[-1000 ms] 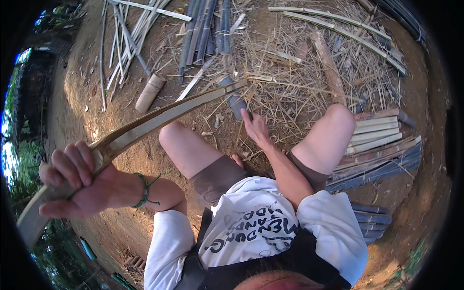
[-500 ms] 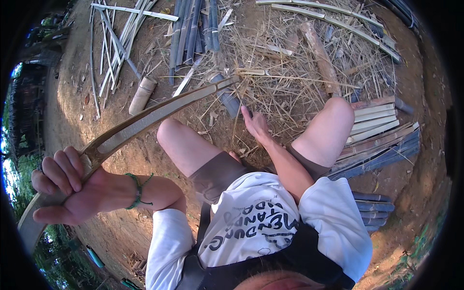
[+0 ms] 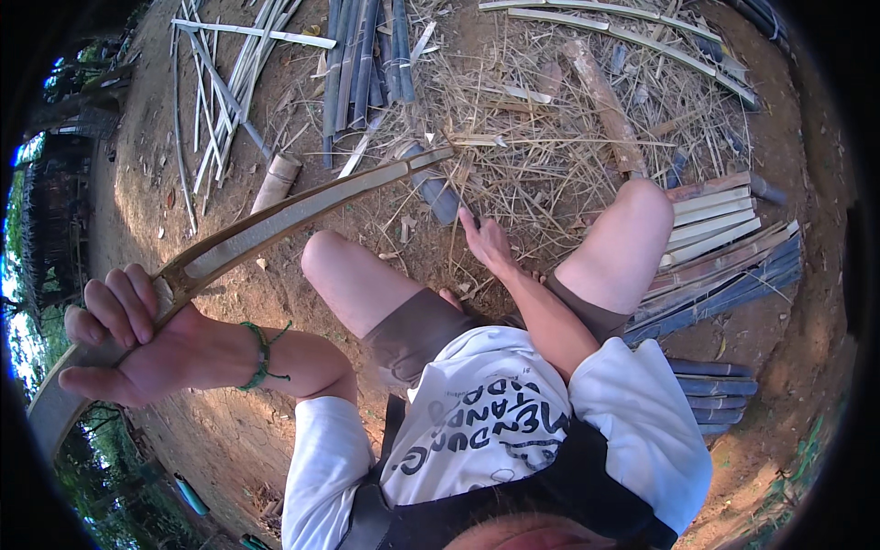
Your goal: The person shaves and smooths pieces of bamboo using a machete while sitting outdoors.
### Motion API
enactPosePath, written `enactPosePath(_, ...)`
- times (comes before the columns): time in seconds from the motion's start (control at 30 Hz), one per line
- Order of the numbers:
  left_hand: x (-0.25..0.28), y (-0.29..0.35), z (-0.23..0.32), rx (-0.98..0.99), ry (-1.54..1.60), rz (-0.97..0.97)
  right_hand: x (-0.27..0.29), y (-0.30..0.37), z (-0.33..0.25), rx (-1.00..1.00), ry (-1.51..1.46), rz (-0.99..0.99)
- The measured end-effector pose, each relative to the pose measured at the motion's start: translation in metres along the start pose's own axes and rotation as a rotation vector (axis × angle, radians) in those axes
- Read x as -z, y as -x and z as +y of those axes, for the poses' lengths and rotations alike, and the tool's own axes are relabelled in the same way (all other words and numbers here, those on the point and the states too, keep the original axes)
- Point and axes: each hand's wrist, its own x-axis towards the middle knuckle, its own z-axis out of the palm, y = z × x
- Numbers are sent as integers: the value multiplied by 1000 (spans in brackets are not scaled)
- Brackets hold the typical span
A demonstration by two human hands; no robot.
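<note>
My left hand (image 3: 137,339), a green cord bracelet at its wrist, is wrapped round a long split bamboo strip (image 3: 284,218). The strip's pale hollow inner face shows. It slants from the left rim up to the middle, and its thin far end lies over a dark bamboo section (image 3: 433,192) on the ground. My right hand (image 3: 488,240), between my knees, is closed round a dark handle (image 3: 474,218). What joins that handle cannot be made out. The hand is close to the near end of the bamboo section.
Pale thin strips (image 3: 220,101) and dark bamboo pieces (image 3: 362,69) lie at the far left. Shavings (image 3: 550,137) cover the ground ahead, with a brown bamboo log (image 3: 605,110) among them. Stacked split bamboo (image 3: 710,229) lies beside my right knee. A short bamboo piece (image 3: 275,183) lies left.
My left hand and the near end of the bamboo strip have risen slightly in the picture. My right hand is in nearly the same place, still gripping the handle.
</note>
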Motion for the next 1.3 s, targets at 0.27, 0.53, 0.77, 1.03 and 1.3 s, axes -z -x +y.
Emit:
enactPosePath(0.27,-3,-11,-8,6,-88,124,-3,-19,41,-352,222,-59)
enactPosePath(0.53,5,-35,-25,19,-51,79,0,-8,12,-200,-248,-153)
enactPosePath(0.77,-16,-53,-36,-58,-162,211,2,10,-21,60,-397,-88)
enactPosePath(1.03,-10,-83,-39,202,154,4,6,-4,-6,-180,-708,-19)
enactPosePath(1.3,2,-109,-46,246,100,-152,12,1,-12,-197,-604,24)
